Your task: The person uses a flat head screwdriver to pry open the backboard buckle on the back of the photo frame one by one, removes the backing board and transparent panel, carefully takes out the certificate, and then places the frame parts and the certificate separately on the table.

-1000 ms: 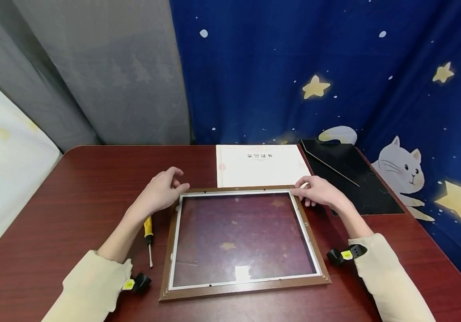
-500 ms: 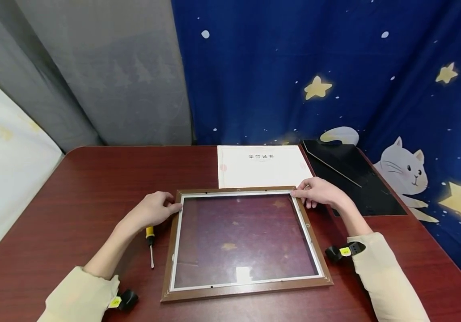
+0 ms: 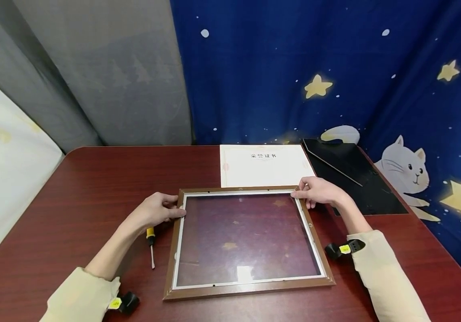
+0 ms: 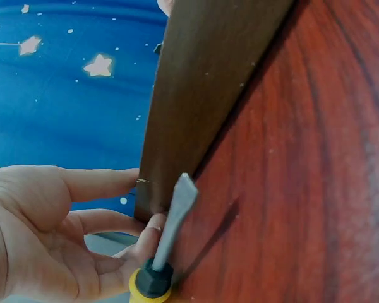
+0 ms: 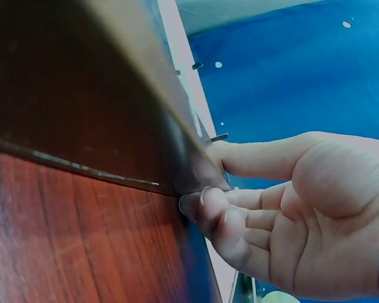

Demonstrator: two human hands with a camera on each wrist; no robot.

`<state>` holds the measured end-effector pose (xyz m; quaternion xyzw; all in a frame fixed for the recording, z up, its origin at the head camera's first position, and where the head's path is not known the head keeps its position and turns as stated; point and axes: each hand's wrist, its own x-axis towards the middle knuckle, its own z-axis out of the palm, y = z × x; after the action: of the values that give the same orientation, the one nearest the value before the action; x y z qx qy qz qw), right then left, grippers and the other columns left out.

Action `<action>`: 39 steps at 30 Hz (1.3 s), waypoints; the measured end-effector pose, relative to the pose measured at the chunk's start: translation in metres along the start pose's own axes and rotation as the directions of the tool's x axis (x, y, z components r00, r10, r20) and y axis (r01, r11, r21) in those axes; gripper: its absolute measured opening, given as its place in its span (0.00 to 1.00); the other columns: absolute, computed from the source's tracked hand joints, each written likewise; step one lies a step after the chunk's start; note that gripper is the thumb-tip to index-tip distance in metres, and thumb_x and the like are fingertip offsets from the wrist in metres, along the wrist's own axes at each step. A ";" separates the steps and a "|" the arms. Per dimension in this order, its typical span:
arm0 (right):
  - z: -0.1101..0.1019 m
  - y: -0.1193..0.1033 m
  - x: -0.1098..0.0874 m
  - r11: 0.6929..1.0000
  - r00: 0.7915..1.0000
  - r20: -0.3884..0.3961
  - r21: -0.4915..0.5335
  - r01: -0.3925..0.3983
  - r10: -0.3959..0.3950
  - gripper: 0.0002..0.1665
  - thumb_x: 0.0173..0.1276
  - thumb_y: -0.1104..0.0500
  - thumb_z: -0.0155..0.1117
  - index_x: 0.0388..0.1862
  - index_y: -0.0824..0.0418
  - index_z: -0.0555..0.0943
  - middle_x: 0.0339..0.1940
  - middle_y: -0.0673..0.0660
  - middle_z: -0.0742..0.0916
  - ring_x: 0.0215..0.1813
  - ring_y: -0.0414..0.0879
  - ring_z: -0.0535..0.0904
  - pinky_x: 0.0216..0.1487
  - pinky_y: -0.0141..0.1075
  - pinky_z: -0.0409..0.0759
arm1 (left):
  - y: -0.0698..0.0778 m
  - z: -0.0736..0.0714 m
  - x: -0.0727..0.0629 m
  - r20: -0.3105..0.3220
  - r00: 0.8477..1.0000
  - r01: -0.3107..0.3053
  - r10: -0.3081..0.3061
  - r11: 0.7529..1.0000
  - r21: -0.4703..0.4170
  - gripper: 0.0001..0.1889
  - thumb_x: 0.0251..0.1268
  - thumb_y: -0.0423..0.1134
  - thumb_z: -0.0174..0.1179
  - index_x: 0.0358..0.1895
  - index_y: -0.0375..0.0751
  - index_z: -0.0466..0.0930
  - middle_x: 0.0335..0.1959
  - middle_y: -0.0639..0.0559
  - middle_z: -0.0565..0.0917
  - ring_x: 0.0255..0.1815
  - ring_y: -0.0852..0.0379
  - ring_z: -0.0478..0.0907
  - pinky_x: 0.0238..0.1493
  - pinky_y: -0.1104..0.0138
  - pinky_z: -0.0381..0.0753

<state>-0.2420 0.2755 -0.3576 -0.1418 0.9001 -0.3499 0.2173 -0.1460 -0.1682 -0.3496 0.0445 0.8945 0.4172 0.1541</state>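
A brown picture frame (image 3: 250, 289) with a white inner edge and a clear pane (image 3: 250, 237) lies on the table. My left hand (image 3: 155, 211) grips its left side near the far corner, thumb on top and fingers at the outer edge. At the far right corner, my right hand (image 3: 318, 190) pinches the frame, the thumb over the white edge and the other fingers curled below in the right wrist view. A yellow-handled screwdriver (image 3: 151, 241) lies left of the frame, its handle partly hidden under my left hand. Its flat tip (image 4: 183, 192) shows in the left wrist view.
Behind the frame lies a white certificate (image 3: 268, 169) with Chinese lettering. Black boards (image 3: 359, 183) rest at the table's far right. Dark red wood (image 3: 93, 201) makes up the tabletop, with grey and blue starry curtains (image 3: 254, 67) behind.
My left hand has come down from above the far left corner onto the frame's left side and now grips it. My right hand keeps its hold at the far right corner.
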 end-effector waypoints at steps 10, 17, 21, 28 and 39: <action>-0.002 0.001 0.001 1.000 1.000 0.011 0.016 0.014 -0.014 0.19 0.71 0.55 0.68 0.34 0.66 0.69 0.17 0.56 0.81 0.19 0.45 0.79 0.25 0.36 0.81 | -0.004 0.002 0.003 0.027 0.999 0.034 -0.027 0.959 -0.281 0.40 0.64 0.33 0.68 0.71 0.16 0.57 0.39 0.45 0.77 0.36 0.59 0.78 0.40 0.64 0.84; 0.000 0.002 0.002 0.999 0.999 0.015 0.044 0.028 -0.028 0.18 0.73 0.55 0.66 0.34 0.66 0.69 0.18 0.56 0.81 0.19 0.46 0.78 0.24 0.37 0.80 | -0.004 0.002 0.005 0.061 0.995 0.091 -0.074 0.926 -0.365 0.41 0.67 0.36 0.65 0.73 0.18 0.51 0.47 0.43 0.70 0.47 0.55 0.75 0.49 0.60 0.83; 0.000 0.003 0.001 0.998 1.000 0.015 0.058 0.026 -0.027 0.18 0.73 0.55 0.66 0.35 0.67 0.69 0.19 0.57 0.81 0.19 0.46 0.78 0.24 0.37 0.80 | -0.006 0.005 0.009 0.068 0.995 0.092 -0.067 0.876 -0.474 0.34 0.68 0.33 0.61 0.69 0.22 0.55 0.45 0.44 0.74 0.41 0.58 0.80 0.45 0.64 0.82; 0.000 0.003 0.001 0.997 0.999 0.021 0.072 0.023 -0.024 0.18 0.73 0.55 0.66 0.35 0.67 0.70 0.18 0.58 0.81 0.19 0.46 0.78 0.24 0.36 0.80 | -0.007 0.006 0.013 0.107 0.994 0.092 -0.029 0.752 -0.653 0.28 0.72 0.28 0.56 0.66 0.25 0.51 0.37 0.47 0.79 0.32 0.61 0.82 0.43 0.65 0.83; 0.000 0.003 0.001 0.995 0.999 0.032 0.100 0.019 -0.022 0.18 0.74 0.56 0.65 0.35 0.66 0.69 0.18 0.58 0.81 0.19 0.45 0.77 0.24 0.35 0.79 | -0.009 0.002 0.014 0.110 0.994 0.092 -0.007 0.598 -0.796 0.17 0.77 0.30 0.48 0.62 0.27 0.59 0.39 0.46 0.80 0.34 0.57 0.85 0.42 0.66 0.86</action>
<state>-0.2429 0.2773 -0.3604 -0.1458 0.8763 -0.3944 0.2353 -0.1586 -0.1700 -0.3609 -0.0343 0.6056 0.7663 0.2116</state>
